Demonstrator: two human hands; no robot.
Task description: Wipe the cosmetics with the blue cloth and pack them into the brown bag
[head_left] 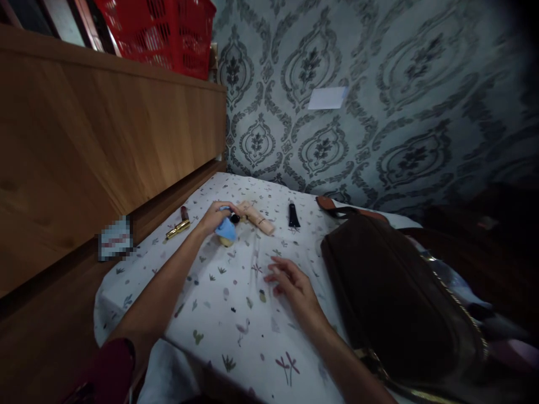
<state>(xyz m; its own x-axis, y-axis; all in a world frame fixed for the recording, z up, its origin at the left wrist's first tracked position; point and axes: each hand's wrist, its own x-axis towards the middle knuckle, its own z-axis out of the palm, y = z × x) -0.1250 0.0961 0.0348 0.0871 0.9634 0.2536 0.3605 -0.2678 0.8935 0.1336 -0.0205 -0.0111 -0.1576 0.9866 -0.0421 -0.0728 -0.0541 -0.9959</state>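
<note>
My left hand (215, 216) is closed on a light blue cloth (227, 229) above the patterned white sheet. A pale yellow rounded thing (226, 242) shows just under the cloth; I cannot tell its kind. Right beside these fingers is a small black round piece (234, 218). A beige cosmetic tube (261, 222) lies to the right of that hand. On its left lie a gold lipstick tube (177, 229) and a small dark reddish-brown piece (184, 213). My right hand (295, 285) hovers over the sheet, fingers apart and holding nothing.
A dark tube (293, 215) lies farther back on the sheet (227, 314). At the right rests a big dark brown bag (391, 297) with a brown strap (353, 210). A wooden cabinet (113, 129) bounds the left, topped by a red basket (168, 39). The patterned wall (269, 112) closes the back.
</note>
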